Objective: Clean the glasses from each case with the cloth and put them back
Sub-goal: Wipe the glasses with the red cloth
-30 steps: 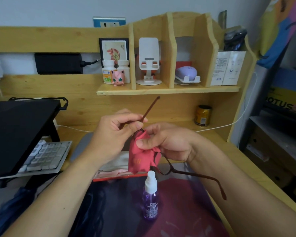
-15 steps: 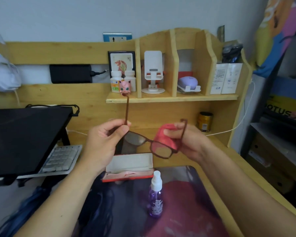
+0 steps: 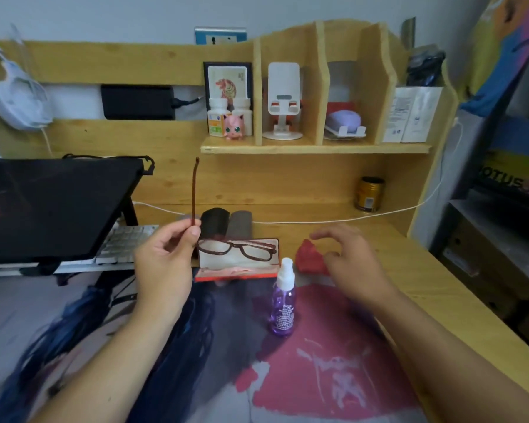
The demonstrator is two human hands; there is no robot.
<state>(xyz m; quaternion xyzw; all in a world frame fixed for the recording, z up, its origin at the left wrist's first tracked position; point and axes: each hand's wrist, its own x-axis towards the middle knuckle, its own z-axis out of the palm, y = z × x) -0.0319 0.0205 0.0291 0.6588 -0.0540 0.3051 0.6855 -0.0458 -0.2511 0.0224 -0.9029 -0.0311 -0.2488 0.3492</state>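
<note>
A purple spray bottle (image 3: 283,303) stands upright on the table (image 3: 434,270), just in front of the open red case (image 3: 237,261), blocking a straight reach from the near edge. A crumpled red cloth (image 3: 310,257) lies right of the case. A raised black laptop (image 3: 52,206) and keyboard (image 3: 126,242) wall off the left. The near mat (image 3: 318,361) lies open, as does the table's right side.

Right hand (image 3: 353,264) has released the crumpled red cloth (image 3: 310,259) onto the desk; left hand (image 3: 165,257) alone now holds the brown-framed glasses (image 3: 237,248).
</note>
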